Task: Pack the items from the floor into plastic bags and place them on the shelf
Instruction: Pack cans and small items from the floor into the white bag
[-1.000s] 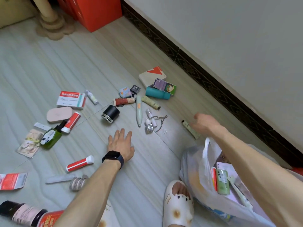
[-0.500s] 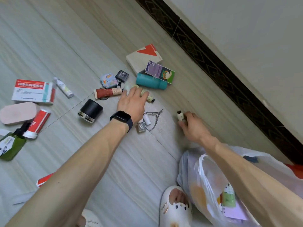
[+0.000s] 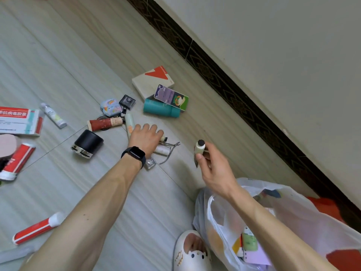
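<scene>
My right hand [image 3: 212, 166] holds a small cream tube with a dark cap [image 3: 200, 148] up above the floor. Just below it lies the open white plastic bag [image 3: 293, 210] with several items inside. My left hand [image 3: 145, 137], with a black watch on the wrist, lies on the floor pile, its fingers curled over a beige tube [image 3: 164, 138] whose capped end sticks out. A long white pen-like device [image 3: 130, 124] runs under that hand. Metal nippers [image 3: 170, 151] and a small white bottle [image 3: 162, 150] lie beside it.
On the tiles lie a teal bottle [image 3: 162, 110], a white box with a red triangle [image 3: 150, 81], a black jar [image 3: 88, 144], a red-brown tube [image 3: 105, 123], a medicine box [image 3: 19, 120] and a red-and-white tube [image 3: 35, 229]. The wall's dark skirting [image 3: 234, 94] runs behind. My slippered foot [image 3: 190, 251] touches the bag.
My right hand has lifted the small cream tube off the floor toward me. My left hand has closed further over the beige tube. The view has moved closer to the pile.
</scene>
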Demonstrator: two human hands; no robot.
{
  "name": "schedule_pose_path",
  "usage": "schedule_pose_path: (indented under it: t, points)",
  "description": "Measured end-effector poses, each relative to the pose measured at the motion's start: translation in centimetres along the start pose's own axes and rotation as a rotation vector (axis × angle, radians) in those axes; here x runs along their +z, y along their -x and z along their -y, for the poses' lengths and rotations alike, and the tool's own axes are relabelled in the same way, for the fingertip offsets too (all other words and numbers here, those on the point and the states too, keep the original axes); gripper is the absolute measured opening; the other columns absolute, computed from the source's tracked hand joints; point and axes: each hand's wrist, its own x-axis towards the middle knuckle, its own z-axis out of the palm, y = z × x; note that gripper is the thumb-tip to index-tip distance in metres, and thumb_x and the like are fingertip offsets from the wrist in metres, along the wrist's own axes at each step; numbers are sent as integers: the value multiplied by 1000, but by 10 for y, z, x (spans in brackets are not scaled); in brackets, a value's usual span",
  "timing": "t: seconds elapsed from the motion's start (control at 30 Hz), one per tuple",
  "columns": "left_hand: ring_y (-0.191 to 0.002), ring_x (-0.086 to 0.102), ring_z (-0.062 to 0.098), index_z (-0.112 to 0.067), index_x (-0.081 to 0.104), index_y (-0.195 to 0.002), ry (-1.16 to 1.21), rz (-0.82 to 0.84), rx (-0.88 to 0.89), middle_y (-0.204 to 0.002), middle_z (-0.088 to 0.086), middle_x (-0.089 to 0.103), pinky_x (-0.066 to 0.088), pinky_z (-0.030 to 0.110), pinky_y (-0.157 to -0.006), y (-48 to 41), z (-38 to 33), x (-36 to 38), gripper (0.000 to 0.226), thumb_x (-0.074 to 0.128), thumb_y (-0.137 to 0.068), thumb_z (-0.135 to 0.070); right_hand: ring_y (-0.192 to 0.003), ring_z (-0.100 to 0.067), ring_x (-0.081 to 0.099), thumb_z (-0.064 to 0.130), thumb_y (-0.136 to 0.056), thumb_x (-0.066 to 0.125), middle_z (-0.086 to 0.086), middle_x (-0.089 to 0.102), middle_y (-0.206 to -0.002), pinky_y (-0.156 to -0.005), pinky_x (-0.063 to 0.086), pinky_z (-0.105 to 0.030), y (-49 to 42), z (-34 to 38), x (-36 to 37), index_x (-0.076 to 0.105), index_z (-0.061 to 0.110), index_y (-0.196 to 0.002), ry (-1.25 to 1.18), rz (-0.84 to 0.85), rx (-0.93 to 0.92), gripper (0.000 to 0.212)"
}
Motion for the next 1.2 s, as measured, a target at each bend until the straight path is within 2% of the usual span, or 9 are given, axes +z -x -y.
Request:
schedule_pose_path:
  t: [0.17,0.3,0.4,0.53,0.67,0.8,0.97,1.1,1.2]
  points:
    - [-104,58,28,-23,51,-128,616,-133,-124,-118,2,62,45,40,-82,29,4,-36,29,48,-100,-30,-96,-19,68,39,-98,46,5,69,-103,-88,53,-48,21,25,-15,37,39,-133,-152,-98,-1,36]
    - [-90,68,16,-41,47,-132,1175,-73,-247,-111,-4,66,53,38,-86,64,-3,-85,40,58,-94,-39,-100,-11,69,30,-101,51,6,71,-104,-94,53,-44,49,49,-29,35,44,-141,-291,-158,-13,46]
    - [-89,68,11,-59,42,-128,1328,-31,-225,-100,-4,71,53,37,-84,93,-7,-113,46,62,-92,-39,-96,-15,70,32,-101,53,8,71,-98,-91,53,-49,75,65,-37,38,47,-140,-363,-165,-36,44]
    - [-91,70,21,-49,50,-124,1522,-42,-215,-100,10,73,55,35,-73,132,-19,-144,41,66,-92,-31,-96,-17,70,30,-100,54,2,70,-98,-90,54,-49,116,77,-45,41,46,-137,-416,-173,-60,43]
    - [-91,67,39,-50,53,-120,1539,-59,-207,-94,23,69,57,55,-78,171,-38,-161,39,68,-85,-39,-87,-16,74,24,-100,55,-4,70,-96,-87,57,-45,159,80,-58,45,43,-135,-499,-174,-45,40]
    - [-75,66,26,-45,50,-118,1404,-19,-168,-87,21,69,56,48,-75,198,-74,-170,35,65,-89,-33,-87,-18,74,22,-101,53,-3,69,-105,-85,56,-44,196,53,-67,47,46,-133,-497,-221,40,40]
    - [-78,66,21,-47,48,-115,1166,61,-19,-79,5,70,54,40,-79,201,-139,-179,33,60,-85,-37,-97,-16,68,23,-98,57,8,65,-112,-87,56,-53,233,15,-81,48,59,-121,-385,-306,182,44]
    - [-74,63,22,-42,49,-118,1057,114,96,-76,5,68,51,36,-69,192,-186,-189,33,58,-87,-34,-94,-22,69,29,-96,59,0,67,-106,-82,58,-54,250,-9,-98,45,59,-114,-388,-365,264,38]
    - [-89,63,26,-33,51,-126,973,155,162,-99,7,70,43,32,-69,181,-215,-197,38,58,-89,-28,-84,-22,71,26,-96,61,-7,66,-102,-76,60,-48,259,-19,-111,46,49,-116,-412,-402,315,34]
